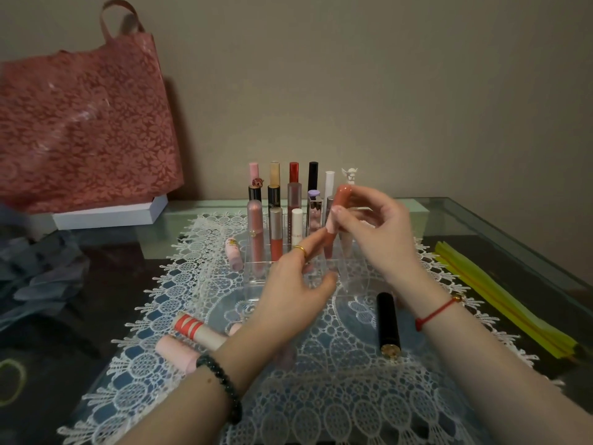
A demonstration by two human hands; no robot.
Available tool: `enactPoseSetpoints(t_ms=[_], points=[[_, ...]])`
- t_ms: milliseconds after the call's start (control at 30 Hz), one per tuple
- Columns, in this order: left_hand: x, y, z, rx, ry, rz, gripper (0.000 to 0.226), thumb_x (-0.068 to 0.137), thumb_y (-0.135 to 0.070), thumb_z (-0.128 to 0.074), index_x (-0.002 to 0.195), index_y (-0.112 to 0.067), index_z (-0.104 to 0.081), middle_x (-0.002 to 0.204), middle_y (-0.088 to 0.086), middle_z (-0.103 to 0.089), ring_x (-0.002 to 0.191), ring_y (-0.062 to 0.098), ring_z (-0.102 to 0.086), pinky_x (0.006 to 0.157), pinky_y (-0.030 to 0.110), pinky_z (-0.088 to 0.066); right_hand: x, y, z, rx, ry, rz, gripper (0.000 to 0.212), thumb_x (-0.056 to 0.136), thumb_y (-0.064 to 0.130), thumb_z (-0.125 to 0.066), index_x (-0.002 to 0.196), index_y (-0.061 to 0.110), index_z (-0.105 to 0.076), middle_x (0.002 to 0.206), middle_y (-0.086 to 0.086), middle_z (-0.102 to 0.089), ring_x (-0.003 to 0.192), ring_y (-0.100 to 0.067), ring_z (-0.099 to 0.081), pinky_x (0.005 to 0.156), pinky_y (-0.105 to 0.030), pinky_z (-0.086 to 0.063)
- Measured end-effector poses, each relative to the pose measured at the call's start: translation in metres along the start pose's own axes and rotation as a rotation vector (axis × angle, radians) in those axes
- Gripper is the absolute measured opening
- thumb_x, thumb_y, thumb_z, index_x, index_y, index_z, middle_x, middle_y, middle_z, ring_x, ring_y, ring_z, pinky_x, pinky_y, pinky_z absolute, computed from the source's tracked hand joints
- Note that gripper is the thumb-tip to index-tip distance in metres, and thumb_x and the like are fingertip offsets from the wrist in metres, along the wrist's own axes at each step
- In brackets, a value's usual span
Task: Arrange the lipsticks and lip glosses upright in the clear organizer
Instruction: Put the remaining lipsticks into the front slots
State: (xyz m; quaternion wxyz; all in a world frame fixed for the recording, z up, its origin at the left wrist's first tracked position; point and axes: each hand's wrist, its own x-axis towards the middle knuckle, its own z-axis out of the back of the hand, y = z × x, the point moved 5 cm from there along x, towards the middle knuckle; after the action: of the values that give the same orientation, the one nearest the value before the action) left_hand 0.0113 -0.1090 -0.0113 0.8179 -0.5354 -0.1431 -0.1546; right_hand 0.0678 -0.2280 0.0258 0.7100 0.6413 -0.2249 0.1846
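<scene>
The clear organizer (256, 285) stands on a white lace mat (321, 396) with several lipsticks and glosses upright in its back and middle rows. My right hand (382, 239) pinches a peach-pink lip gloss tube (339, 203) above the organizer's right front part. My left hand (288, 290) touches the tube's lower end with a fingertip; its other fingers are spread over the front cells. A black lipstick (389, 326) lies on the mat at the right. A red-striped tube (195, 329), a pink tube (178, 353) and a small pink tube (234, 253) lie at the left.
A red floral bag (83, 123) stands on a white box (109, 213) at the back left. Yellow strips (500, 300) lie along the glass table's right edge. Grey cloth (35, 274) is heaped at the left. A green loop (12, 380) lies near the left corner.
</scene>
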Motion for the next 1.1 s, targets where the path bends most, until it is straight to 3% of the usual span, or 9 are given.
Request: enactPoseSetpoints(t_ms=[133, 233, 367, 467, 567, 667, 767, 900, 1100], points=[[0.002, 0.005, -0.006, 0.017, 0.039, 0.021, 0.066, 0.082, -0.007, -0.057, 0.138, -0.030, -0.030, 0.127, -0.023, -0.042, 0.102, -0.016, -0.047, 0.067, -0.004, -0.037, 0.000, -0.007, -0.004, -0.107, 0.001, 0.009, 0.031, 0.077, 0.007, -0.069, 0.104, 0.020, -0.064, 0.093, 0.007, -0.067, 0.078, -0.007, -0.064, 0.065, -0.008, -0.048], [0.002, 0.007, -0.013, -0.008, 0.077, 0.038, 0.070, 0.081, -0.006, -0.056, 0.140, -0.029, -0.025, 0.133, -0.020, -0.040, 0.076, -0.014, -0.050, 0.065, 0.000, -0.040, -0.001, -0.016, -0.003, -0.196, -0.007, -0.010, 0.035, 0.076, 0.010, -0.070, 0.109, 0.016, -0.064, 0.094, 0.007, -0.067, 0.080, -0.008, -0.063, 0.070, -0.011, -0.050], [0.003, 0.012, -0.019, -0.032, 0.109, 0.083, 0.073, 0.081, -0.004, -0.055, 0.141, -0.029, -0.022, 0.141, -0.016, -0.037, 0.070, -0.014, -0.048, 0.064, 0.003, -0.040, -0.004, -0.023, -0.001, -0.249, 0.000, -0.029, 0.035, 0.075, 0.011, -0.071, 0.109, 0.017, -0.065, 0.091, 0.007, -0.066, 0.080, -0.008, -0.062, 0.075, -0.017, -0.051], [0.005, 0.017, -0.019, -0.034, 0.105, 0.097, 0.072, 0.081, -0.003, -0.054, 0.141, -0.027, -0.023, 0.142, -0.013, -0.037, 0.086, -0.025, -0.048, 0.066, -0.002, -0.039, -0.006, -0.027, -0.002, -0.260, 0.009, -0.042, 0.035, 0.074, 0.010, -0.071, 0.108, 0.015, -0.065, 0.085, 0.008, -0.065, 0.075, -0.004, -0.062, 0.071, -0.014, -0.051], [0.007, 0.021, -0.019, -0.036, 0.100, 0.108, 0.072, 0.081, -0.004, -0.056, 0.141, -0.026, -0.023, 0.144, -0.011, -0.035, 0.120, -0.008, -0.041, 0.074, -0.001, -0.036, -0.008, -0.030, -0.002, -0.283, 0.009, -0.045, 0.033, 0.075, 0.011, -0.071, 0.107, 0.015, -0.065, 0.084, 0.006, -0.066, 0.075, -0.002, -0.062, 0.069, -0.012, -0.052], [0.007, 0.021, -0.019, -0.040, 0.091, 0.103, 0.071, 0.081, -0.004, -0.056, 0.140, -0.026, -0.025, 0.141, -0.013, -0.038, 0.109, -0.011, -0.046, 0.073, 0.004, -0.039, -0.009, -0.032, -0.002, -0.300, 0.020, -0.046, 0.032, 0.076, 0.013, -0.071, 0.107, 0.016, -0.065, 0.086, 0.004, -0.067, 0.077, -0.003, -0.062, 0.071, -0.014, -0.052], [0.007, 0.021, -0.019, -0.049, 0.090, 0.098, 0.070, 0.081, -0.002, -0.055, 0.140, -0.024, -0.025, 0.141, -0.013, -0.039, 0.120, -0.005, -0.041, 0.075, 0.001, -0.038, -0.009, -0.033, -0.002, -0.301, 0.029, -0.048, 0.032, 0.076, 0.013, -0.070, 0.107, 0.016, -0.064, 0.086, 0.005, -0.066, 0.077, -0.002, -0.062, 0.070, -0.014, -0.052], [0.006, 0.018, -0.018, -0.062, 0.083, 0.108, 0.070, 0.081, -0.001, -0.055, 0.141, -0.020, -0.024, 0.141, -0.009, -0.038, 0.127, 0.000, -0.037, 0.105, 0.019, -0.034, -0.010, -0.033, -0.002, -0.312, 0.041, -0.046, 0.033, 0.076, 0.013, -0.070, 0.108, 0.017, -0.063, 0.085, 0.007, -0.065, 0.077, -0.002, -0.062, 0.068, -0.012, -0.052], [0.005, 0.013, -0.016, -0.048, 0.073, 0.110, 0.068, 0.082, -0.001, -0.055, 0.141, -0.018, -0.025, 0.141, -0.007, -0.040, 0.127, 0.001, -0.038, 0.110, 0.026, -0.031, -0.011, -0.032, -0.003, -0.303, 0.062, -0.043, 0.034, 0.077, 0.013, -0.070, 0.109, 0.017, -0.063, 0.085, 0.008, -0.065, 0.078, -0.003, -0.062, 0.067, -0.009, -0.051]])
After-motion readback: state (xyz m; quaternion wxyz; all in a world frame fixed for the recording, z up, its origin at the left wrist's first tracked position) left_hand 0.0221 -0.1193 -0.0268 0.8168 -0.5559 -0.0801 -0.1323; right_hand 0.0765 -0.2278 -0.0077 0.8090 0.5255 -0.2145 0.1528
